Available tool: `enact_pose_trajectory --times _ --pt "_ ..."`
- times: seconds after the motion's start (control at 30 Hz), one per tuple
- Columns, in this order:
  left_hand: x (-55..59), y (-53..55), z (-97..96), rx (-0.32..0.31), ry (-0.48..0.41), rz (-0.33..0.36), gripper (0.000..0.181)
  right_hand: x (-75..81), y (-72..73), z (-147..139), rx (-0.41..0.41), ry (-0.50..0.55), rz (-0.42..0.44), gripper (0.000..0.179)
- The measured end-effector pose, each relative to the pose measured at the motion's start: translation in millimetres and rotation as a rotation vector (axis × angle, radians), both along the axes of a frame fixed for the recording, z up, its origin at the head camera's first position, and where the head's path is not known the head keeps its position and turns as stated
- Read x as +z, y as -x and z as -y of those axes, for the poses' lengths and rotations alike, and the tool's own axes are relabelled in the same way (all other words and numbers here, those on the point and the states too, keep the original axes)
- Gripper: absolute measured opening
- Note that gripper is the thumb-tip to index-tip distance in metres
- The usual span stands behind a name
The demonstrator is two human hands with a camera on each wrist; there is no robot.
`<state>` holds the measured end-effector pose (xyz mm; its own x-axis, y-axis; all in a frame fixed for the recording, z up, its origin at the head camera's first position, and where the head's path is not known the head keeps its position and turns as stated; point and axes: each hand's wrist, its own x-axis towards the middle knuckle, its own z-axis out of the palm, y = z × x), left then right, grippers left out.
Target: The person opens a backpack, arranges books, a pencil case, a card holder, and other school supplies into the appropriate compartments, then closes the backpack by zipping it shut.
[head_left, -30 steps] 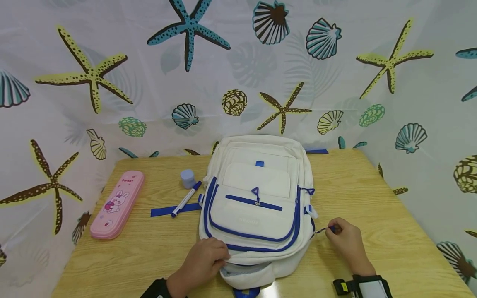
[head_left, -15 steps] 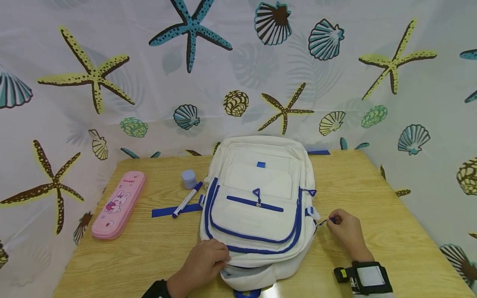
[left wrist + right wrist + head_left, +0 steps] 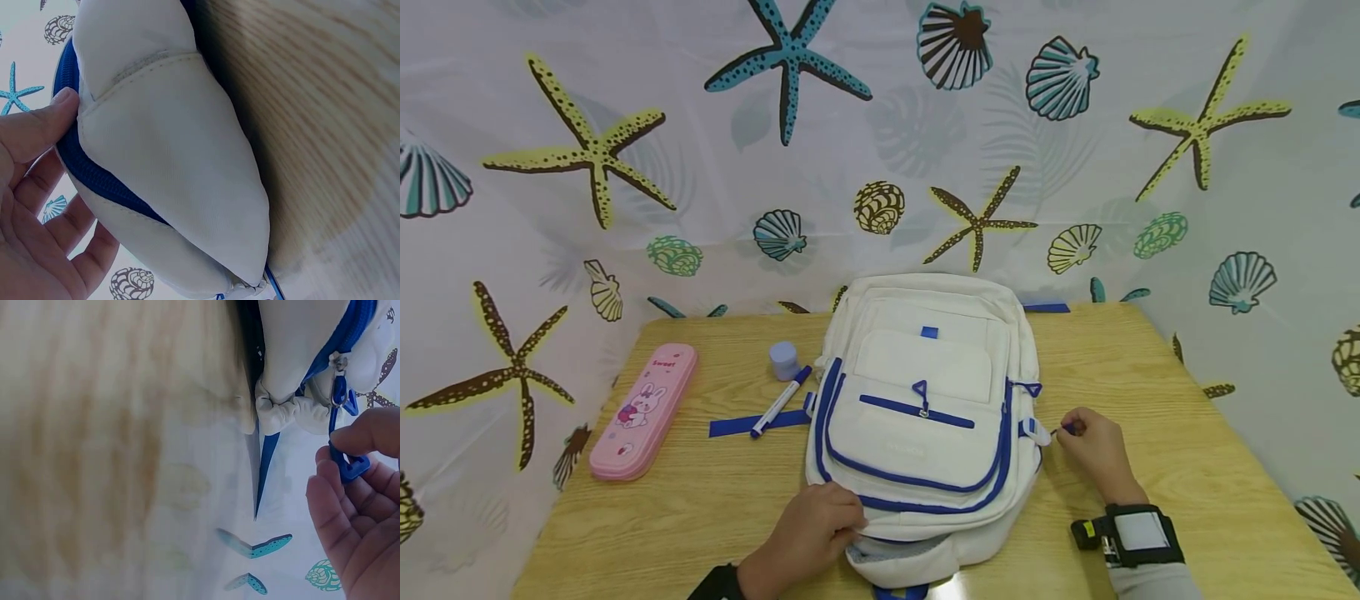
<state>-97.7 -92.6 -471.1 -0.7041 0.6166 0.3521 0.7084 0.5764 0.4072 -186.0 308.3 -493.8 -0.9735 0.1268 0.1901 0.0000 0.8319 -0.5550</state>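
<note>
A white backpack (image 3: pixel 925 358) with blue zipper trim lies front side up on the wooden table. At its lower left corner my left hand (image 3: pixel 815 527) grips the fabric edge; the left wrist view shows the thumb on the blue zipper tape (image 3: pixel 103 181), fingers behind. My right hand (image 3: pixel 1099 450), off the bag's right side, pinches a blue zipper pull (image 3: pixel 352 467) between thumb and fingers. Its cord runs taut to a metal slider (image 3: pixel 339 362) on the blue zipper. The main compartment gapes at the bottom, where a grey lining (image 3: pixel 895 548) shows.
Left of the bag lie a capped blue-and-white marker (image 3: pixel 781 403) and a small lavender round container (image 3: pixel 785 361). Farther left is a pink pencil case (image 3: pixel 643 412) with a rabbit print. Blue tape strips (image 3: pixel 730 427) mark the table (image 3: pixel 1157 375). A patterned cloth hangs behind.
My right hand has moved away from me along the bag's right side, drawing the zipper pull with it. The left hand keeps its hold at the lower corner.
</note>
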Motion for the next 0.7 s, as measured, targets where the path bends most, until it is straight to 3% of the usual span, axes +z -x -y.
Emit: enact_pose_trajectory --times 0.3,0.7 --pt "-1.3 1.3 0.2 -0.034 -0.016 -0.024 0.010 0.3 13.8 -2.5 0.008 -0.005 0.045 0.012" --pt "-7.7 3.2 2.9 -0.066 -0.026 -0.070 0.009 -2.7 39.0 -1.7 0.029 -0.004 -0.035 0.011"
